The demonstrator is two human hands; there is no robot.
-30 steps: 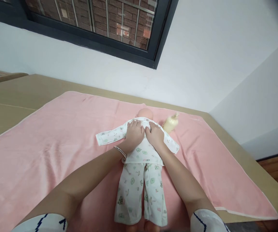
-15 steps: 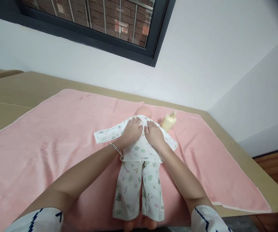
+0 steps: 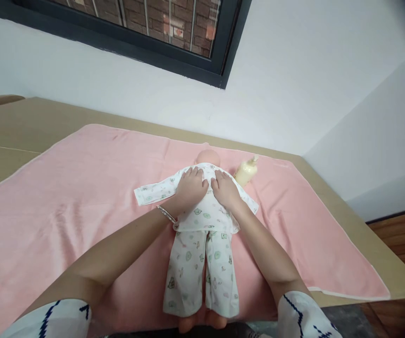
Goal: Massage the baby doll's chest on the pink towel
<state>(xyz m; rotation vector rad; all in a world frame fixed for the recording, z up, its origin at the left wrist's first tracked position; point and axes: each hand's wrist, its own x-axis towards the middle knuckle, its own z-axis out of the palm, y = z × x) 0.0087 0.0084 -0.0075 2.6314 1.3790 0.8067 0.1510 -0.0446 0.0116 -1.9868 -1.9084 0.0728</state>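
Note:
A baby doll (image 3: 206, 213) lies on a pink blanket (image 3: 107, 188), its head at the far side and its feet towards me. It wears a white printed top and matching trousers (image 3: 184, 277). My left hand (image 3: 191, 185) rests flat on the left of the doll's upper body, fingers stretched towards its head. On the right side my right hand (image 3: 225, 188) lies the same way, thumb pointing inwards. Neither hand grips anything. Just beyond my right hand a pale yellow bottle (image 3: 246, 171) lies tilted on the blanket, close to the doll's sleeve.
The blanket covers much of a wooden tabletop (image 3: 58, 112) that meets a white wall (image 3: 174, 103). A dark window frame (image 3: 220, 65) is set in that wall. Brown wooden furniture (image 3: 400, 239) stands at the right, below the table's edge.
Both hands stay on the doll's upper body, with only slight shifts of the fingers. The whole view has moved a little, so things appear slightly higher.

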